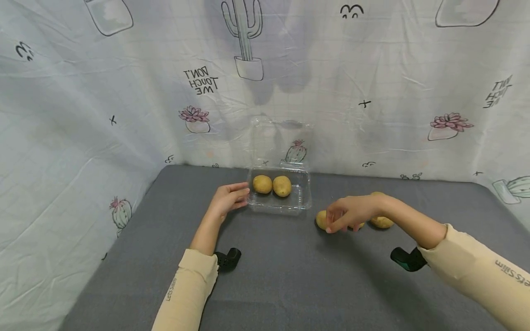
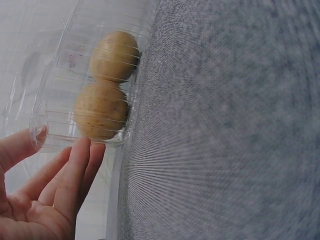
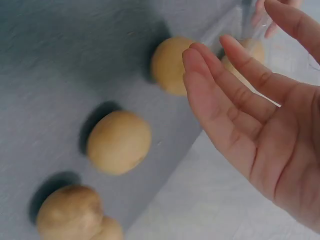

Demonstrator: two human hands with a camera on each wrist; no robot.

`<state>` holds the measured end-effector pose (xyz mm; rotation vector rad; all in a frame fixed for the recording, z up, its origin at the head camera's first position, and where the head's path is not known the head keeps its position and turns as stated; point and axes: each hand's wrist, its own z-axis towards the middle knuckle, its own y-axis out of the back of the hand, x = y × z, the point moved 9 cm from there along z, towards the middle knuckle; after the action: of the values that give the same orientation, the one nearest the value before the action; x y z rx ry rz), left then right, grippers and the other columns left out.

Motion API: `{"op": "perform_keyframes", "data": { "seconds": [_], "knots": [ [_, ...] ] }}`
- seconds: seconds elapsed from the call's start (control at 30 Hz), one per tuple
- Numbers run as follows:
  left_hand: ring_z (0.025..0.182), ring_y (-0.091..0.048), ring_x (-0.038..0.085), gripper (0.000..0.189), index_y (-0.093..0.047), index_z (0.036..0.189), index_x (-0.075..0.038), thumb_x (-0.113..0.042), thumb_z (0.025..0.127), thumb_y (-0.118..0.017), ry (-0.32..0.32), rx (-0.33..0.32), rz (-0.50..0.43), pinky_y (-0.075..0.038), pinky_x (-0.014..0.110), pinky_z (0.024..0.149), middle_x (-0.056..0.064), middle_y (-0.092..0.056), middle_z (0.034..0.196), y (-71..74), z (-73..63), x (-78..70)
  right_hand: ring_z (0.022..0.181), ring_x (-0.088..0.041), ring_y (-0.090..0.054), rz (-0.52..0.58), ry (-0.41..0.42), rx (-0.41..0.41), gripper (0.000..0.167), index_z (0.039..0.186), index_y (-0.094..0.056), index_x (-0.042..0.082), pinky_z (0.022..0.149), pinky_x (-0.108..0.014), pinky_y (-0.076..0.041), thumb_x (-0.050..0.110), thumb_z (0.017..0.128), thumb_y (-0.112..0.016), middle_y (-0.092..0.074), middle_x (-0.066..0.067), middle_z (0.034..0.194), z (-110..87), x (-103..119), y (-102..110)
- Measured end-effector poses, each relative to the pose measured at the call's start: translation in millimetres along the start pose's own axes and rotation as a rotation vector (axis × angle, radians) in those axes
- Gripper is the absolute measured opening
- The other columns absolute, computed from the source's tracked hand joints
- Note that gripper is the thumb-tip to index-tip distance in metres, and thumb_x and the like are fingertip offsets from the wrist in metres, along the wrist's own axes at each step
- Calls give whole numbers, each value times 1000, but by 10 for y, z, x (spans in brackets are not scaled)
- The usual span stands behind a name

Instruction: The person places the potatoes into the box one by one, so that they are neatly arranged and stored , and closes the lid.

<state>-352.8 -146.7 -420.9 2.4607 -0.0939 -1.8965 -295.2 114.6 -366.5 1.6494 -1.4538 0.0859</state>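
A clear plastic clamshell box (image 1: 301, 202) stands near the back edge of the table, its lid raised. Two potatoes (image 1: 262, 184) (image 2: 101, 111) lie side by side in it. My left hand (image 1: 225, 200) touches the box's left end; its fingers are fairly straight against the wall, with the thumb at the rim. Over the loose potatoes to the right hovers my right hand (image 1: 352, 212), palm down with fingers slightly bent and nothing in its grasp. It partly covers the nearest potato (image 1: 321, 221). Another potato (image 3: 119, 142) and a pair beyond it show in the right wrist view.
Grey cloth covers the table (image 1: 265, 276). Behind it hangs a white printed curtain (image 1: 331, 92), close to the raised lid. A black wrist device (image 1: 228, 260) is on the left forearm, and a similar device (image 1: 407, 259) on the right.
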Motion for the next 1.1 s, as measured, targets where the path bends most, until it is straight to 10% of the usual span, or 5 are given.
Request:
{"op": "perform_keyframes", "data": {
  "seconds": [1.1],
  "knots": [
    [115, -54, 30, 41, -51, 131, -2, -12, 92, -57, 0, -1, 12, -54, 27, 85, 20, -53, 128, 6, 4, 9, 86, -20, -57, 180, -24, -167, 26, 112, -53, -2, 67, -35, -54, 19, 96, -50, -57, -13, 102, -772, -931, 213]
  ]
}}
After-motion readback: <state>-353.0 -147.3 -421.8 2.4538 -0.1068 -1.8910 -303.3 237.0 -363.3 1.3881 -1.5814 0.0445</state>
